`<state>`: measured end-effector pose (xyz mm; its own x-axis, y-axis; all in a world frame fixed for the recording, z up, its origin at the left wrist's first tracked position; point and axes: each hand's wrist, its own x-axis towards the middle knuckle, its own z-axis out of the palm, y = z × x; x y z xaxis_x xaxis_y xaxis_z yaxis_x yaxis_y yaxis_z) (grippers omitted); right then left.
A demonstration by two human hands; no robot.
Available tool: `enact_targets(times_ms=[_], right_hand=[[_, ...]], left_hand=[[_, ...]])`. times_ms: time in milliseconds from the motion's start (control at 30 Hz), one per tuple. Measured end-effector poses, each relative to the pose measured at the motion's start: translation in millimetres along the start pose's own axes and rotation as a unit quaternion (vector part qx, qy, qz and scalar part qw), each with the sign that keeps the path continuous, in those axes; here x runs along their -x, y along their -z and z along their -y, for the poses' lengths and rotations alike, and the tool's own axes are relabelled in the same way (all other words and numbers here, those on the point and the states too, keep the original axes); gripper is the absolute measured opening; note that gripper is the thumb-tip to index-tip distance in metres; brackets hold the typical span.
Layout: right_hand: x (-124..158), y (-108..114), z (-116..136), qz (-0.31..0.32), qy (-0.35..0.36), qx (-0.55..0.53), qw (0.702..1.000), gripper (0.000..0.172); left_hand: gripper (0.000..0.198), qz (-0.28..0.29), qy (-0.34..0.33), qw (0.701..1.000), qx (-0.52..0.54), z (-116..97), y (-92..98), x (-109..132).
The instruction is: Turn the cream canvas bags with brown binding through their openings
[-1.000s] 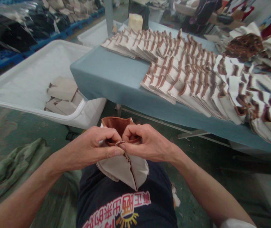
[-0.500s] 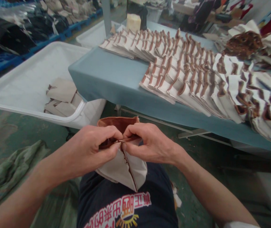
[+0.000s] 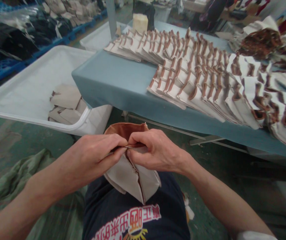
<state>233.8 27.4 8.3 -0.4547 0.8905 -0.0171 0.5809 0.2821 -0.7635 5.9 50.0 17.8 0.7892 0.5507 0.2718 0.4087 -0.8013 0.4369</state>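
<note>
Between my two hands is a cream fabric pouch (image 3: 127, 176) with a brown lining and a dark brown seam running down its side. My left hand (image 3: 102, 150) pinches the pouch's edge at the top of that seam, thumb below and fingers above. Right beside it, my right hand (image 3: 153, 148) pinches the same edge from the other side, the fingertips of both hands almost touching. The brown inside shows at the pouch's open mouth beyond my fingers. Its lower end rests against my dark printed shirt (image 3: 137, 216).
Rows of similar cream and brown pieces (image 3: 195, 76) lie on a blue-covered table (image 3: 107, 76) ahead. To the left stands a white bin (image 3: 32, 80) with several flat cream pieces (image 3: 66, 100) inside. Green cloth (image 3: 15, 180) lies on the floor at left. Blue pallets (image 3: 7, 70) carry piled goods.
The pouch's lower part has swung slightly to the right and spread a little. Both hands keep their pinch on its edge, with only a small shift of the fingers.
</note>
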Motion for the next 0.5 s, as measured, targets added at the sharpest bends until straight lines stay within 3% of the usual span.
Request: enact_targets(times_ms=[267,400,500], right_hand=[[5.0,-0.3,-6.6,0.033,-0.025,-0.152,0.987,0.013],[9.2,-6.1,-8.8,0.074,-0.085,-0.307,0.945,0.011],[12.3,-9.6,-10.2,0.097,-0.114,-0.398,0.905,0.018]], left_hand=[[0.019,-0.086,-0.102,0.986,-0.098,-6.6,-15.5,4.8],[0.018,-0.124,-0.107,0.983,-0.086,-9.0,-26.4,14.1],[0.024,-0.125,-0.097,0.983,-0.089,-12.6,-30.7,19.7]])
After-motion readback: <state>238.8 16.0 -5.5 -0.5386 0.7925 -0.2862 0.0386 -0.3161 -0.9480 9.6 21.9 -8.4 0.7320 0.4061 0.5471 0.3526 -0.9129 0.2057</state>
